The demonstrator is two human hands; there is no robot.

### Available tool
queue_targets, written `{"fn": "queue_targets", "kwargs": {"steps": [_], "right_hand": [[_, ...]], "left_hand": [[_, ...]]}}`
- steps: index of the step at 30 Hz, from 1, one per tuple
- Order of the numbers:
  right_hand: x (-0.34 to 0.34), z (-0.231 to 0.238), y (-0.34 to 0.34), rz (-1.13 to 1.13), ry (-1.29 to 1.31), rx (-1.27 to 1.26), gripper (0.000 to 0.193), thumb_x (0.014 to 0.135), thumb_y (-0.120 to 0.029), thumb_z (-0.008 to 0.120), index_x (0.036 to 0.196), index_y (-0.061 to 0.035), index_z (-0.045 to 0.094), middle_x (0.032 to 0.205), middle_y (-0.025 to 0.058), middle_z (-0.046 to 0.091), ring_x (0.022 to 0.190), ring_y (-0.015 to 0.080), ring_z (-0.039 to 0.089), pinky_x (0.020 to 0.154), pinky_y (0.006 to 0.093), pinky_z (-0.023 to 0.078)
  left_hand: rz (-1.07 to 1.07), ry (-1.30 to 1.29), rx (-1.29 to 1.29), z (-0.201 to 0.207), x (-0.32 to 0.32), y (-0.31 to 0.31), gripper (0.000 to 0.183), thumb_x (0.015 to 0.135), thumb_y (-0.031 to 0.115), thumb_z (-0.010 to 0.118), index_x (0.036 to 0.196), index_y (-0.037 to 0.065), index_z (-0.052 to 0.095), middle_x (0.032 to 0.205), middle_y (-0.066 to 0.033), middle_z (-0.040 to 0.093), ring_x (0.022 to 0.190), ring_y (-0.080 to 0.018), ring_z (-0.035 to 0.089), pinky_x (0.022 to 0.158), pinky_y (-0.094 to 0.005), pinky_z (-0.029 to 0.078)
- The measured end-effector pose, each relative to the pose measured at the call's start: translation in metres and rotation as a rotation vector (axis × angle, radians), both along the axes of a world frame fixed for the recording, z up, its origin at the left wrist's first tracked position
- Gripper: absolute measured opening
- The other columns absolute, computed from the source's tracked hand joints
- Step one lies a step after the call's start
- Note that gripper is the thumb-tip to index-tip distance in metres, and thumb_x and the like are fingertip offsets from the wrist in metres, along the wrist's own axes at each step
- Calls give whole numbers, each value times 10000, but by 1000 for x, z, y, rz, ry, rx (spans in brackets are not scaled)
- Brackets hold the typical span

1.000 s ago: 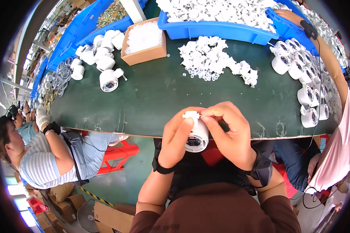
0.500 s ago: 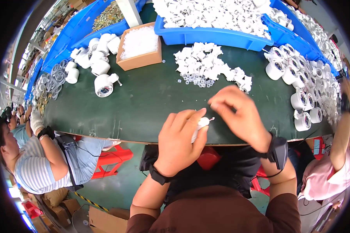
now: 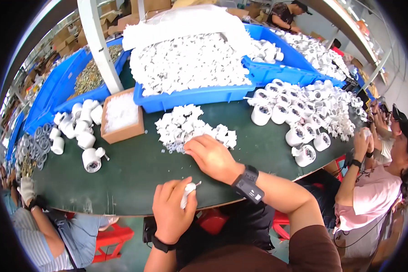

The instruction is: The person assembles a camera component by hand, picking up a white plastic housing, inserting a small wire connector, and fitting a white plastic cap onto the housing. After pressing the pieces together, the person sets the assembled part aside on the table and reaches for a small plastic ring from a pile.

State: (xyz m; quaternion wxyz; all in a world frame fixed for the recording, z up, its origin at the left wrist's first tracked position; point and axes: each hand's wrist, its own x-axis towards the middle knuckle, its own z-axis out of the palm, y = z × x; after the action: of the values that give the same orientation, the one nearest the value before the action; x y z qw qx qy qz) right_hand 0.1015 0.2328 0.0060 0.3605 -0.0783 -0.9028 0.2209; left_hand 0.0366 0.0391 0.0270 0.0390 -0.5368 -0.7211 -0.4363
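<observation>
My left hand [image 3: 171, 211] is closed around a small white plastic part [image 3: 188, 192], held just above the table's near edge. A short thin wire end pokes out of the part's top. My right hand [image 3: 213, 158] is stretched forward, its fingertips drawn together at the small translucent plastic caps [image 3: 173, 148]. What those fingertips hold, if anything, is hidden. Right behind the caps lies a heap of white plastic brackets [image 3: 179, 122], partly covered by my right hand.
A cardboard box [image 3: 128, 132] of translucent bits and a blue bin [image 3: 190, 99] of white parts stand behind. White camera housings [image 3: 303, 155] crowd the right; one housing [image 3: 91, 161] sits left, near grey rings [image 3: 40, 140]. Co-workers sit on both sides.
My right hand has moved from beside the left hand forward to the translucent caps. The left hand keeps its white part. The view has tilted up and turned right.
</observation>
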Motion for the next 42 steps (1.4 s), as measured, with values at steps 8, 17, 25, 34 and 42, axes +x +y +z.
{"fn": "queue_targets", "kwargs": {"steps": [8, 17, 25, 34, 42], "right_hand": [[61, 22, -28, 286, -192, -1122, 133, 992, -69, 687, 1099, 0, 724, 1040, 35, 740, 982, 99, 676, 863, 265, 545], [51, 18, -37, 536, -156, -1130, 136, 960, -48, 703, 1082, -6, 746, 1148, 70, 693, 1047, 152, 667, 932, 297, 525], [48, 20, -31, 479, -247, -1150, 118, 915, -66, 728, 1003, 11, 745, 994, 51, 706, 930, 131, 675, 848, 264, 533], [37, 15, -52, 368, -162, -1531, 135, 874, -94, 740, 965, -9, 689, 829, 21, 652, 717, 66, 547, 613, 230, 426], [46, 5, -48, 398, -197, -1472, 177, 998, -144, 675, 1091, 6, 687, 1028, 28, 692, 982, 76, 629, 841, 248, 510]], "left_hand": [[-51, -15, -72, 6, -1, -5, 233, 820, 65, 718, 1048, 29, 690, 1010, -132, 646, 901, -346, 601, 793, -431, 492], [-50, -6, -73, 30, 15, 3, 192, 837, 11, 658, 991, -5, 546, 1006, -199, 575, 932, -399, 576, 811, -452, 470], [-51, -24, -83, 9, 8, 3, 282, 783, -8, 665, 1010, -16, 498, 1065, -232, 538, 975, -420, 565, 840, -458, 466], [-7, 7, -36, -10, -2, 1, 293, 786, -3, 683, 1006, -2, 490, 984, -192, 513, 908, -395, 544, 822, -455, 456], [38, -17, 59, -42, -12, -10, 263, 776, -2, 721, 969, 18, 543, 974, -165, 549, 902, -352, 567, 802, -412, 464]]}}
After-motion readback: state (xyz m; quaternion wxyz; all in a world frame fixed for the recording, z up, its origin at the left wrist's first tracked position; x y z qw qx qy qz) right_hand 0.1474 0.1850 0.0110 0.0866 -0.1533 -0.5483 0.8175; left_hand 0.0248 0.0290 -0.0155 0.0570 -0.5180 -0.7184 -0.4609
